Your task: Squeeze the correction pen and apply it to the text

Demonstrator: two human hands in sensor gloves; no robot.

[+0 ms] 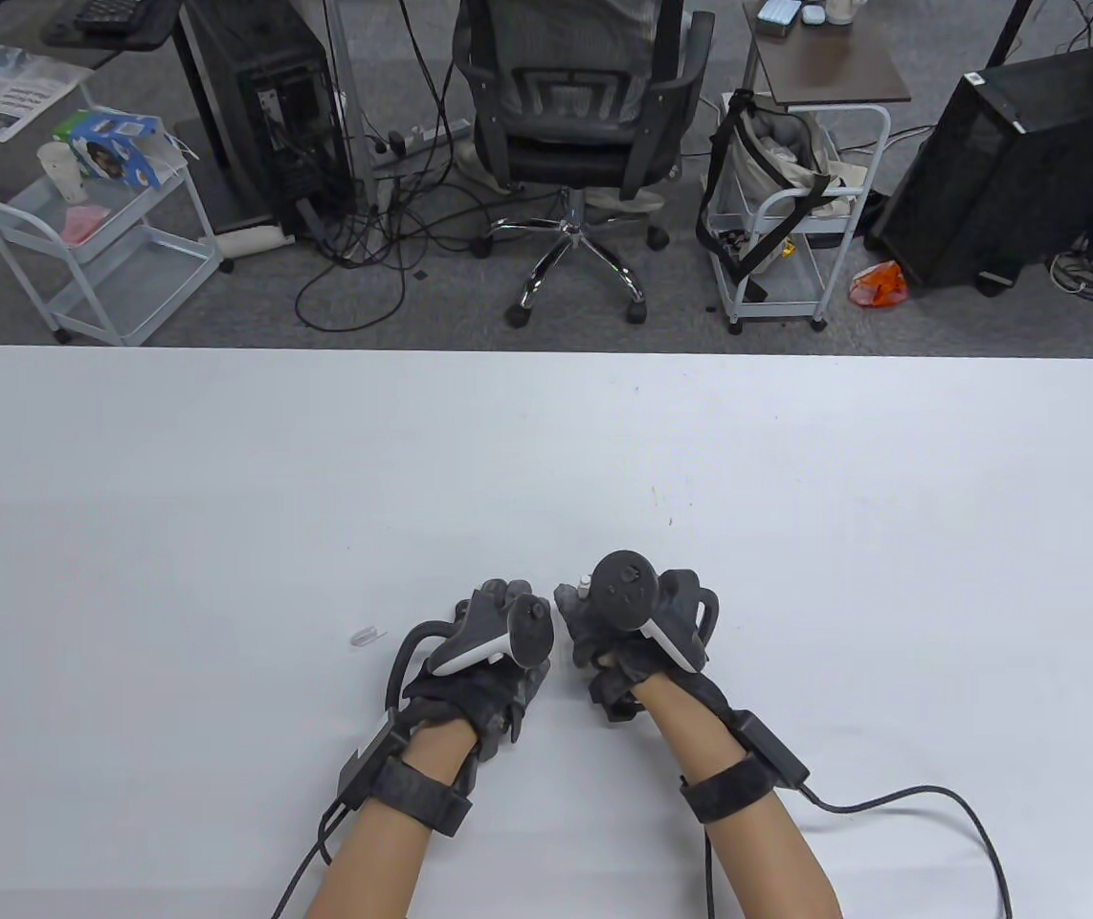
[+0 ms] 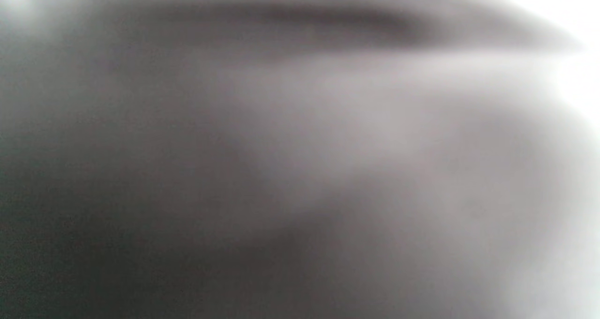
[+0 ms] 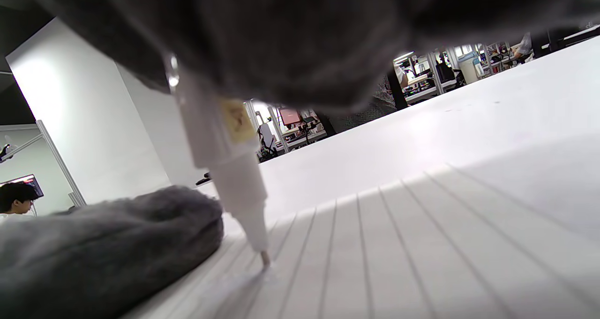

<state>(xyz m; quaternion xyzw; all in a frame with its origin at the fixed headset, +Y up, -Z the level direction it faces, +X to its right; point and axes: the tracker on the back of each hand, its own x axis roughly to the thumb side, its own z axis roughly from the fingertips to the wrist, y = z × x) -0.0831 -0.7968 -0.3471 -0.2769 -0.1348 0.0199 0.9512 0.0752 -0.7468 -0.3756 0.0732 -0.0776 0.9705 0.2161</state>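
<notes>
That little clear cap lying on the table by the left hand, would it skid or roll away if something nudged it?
Probably. The clear cap looks tiny, thin plastic, so likely very light. It lies on its side on the smooth white table, apart from the left hand, so a nudge would likely skid or roll it.

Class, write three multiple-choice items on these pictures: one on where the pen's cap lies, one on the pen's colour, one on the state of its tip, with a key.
1. The clear cap lies on the table:
A. beside the left hand
B. beside the right hand
C. at the far edge

2. The correction pen is:
A. black
B. white
C. red

3. Its tip is:
A. capped
B. raised high
C. down on the lined paper

Key: A, cap sits left of that hand; B, white barrel; C, tip meets the page.
</notes>
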